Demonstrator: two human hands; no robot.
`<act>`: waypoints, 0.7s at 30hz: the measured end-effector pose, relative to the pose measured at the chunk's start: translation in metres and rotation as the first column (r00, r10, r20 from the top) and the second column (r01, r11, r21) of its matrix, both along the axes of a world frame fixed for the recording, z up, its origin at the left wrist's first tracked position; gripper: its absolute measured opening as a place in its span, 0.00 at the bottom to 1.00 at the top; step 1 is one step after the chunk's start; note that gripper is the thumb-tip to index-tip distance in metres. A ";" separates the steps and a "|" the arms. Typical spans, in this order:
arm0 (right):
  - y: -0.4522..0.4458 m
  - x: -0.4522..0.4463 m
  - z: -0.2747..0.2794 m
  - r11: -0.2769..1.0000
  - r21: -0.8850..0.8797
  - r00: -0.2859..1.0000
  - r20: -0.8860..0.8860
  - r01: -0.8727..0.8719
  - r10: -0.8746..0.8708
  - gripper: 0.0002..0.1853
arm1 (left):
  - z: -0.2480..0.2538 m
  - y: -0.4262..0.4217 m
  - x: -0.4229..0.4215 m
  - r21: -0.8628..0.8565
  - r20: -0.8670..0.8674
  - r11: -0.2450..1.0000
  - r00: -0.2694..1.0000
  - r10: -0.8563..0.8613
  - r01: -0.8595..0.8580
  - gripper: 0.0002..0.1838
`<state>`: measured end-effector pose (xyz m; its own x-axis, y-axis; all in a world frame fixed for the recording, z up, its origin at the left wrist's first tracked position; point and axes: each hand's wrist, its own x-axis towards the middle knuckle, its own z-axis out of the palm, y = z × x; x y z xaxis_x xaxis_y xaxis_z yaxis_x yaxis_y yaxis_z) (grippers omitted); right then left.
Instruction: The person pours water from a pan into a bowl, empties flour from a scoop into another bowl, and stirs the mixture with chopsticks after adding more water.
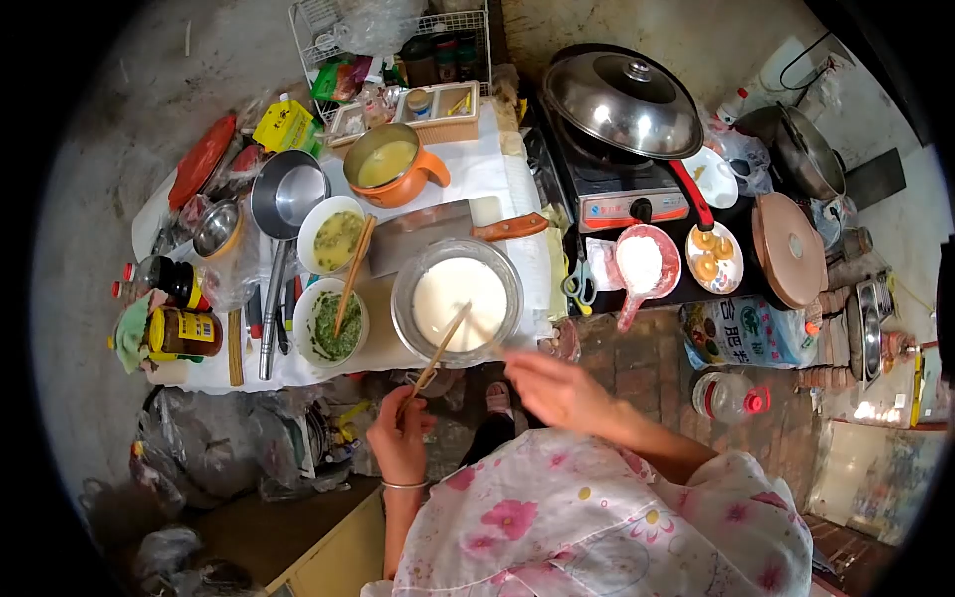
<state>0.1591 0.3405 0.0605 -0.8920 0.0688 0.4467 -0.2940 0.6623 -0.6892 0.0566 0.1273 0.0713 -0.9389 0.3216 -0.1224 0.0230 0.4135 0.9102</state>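
Note:
A clear bowl [453, 294] of smooth white liquid stands at the table's front right. My left hand [399, 436] is closed around a pair of wooden chopsticks [435, 356], whose far ends dip into the liquid. At the right of the bowl's near rim is my right hand [559, 393], smeared by motion, so its fingers and anything in them are unclear. Left of the bowl sits a white bowl of chopped greens [338, 323], with another pair of chopsticks [355, 271] resting in it. Behind that one is a bowl of yellowish-green mixture [333, 237].
A cleaver [428, 237] lies just behind the clear bowl. An orange pot [403, 177] and a steel saucepan [288, 194] stand farther back. On the right are a lidded wok [625, 102], a pink scoop of flour [647, 264] and scissors [580, 287].

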 end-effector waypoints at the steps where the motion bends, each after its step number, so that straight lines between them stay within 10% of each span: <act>1: 0.003 -0.003 -0.001 0.996 -0.065 0.998 0.034 0.052 -0.050 0.13 | 0.000 -0.001 0.001 0.000 0.002 1.000 1.000 0.001 -0.001 0.09; 21: 0.001 -0.002 -0.002 0.997 -0.079 0.997 0.081 0.025 -0.019 0.12 | 0.000 -0.002 -0.010 -0.162 -0.183 0.982 0.981 0.062 -0.092 0.08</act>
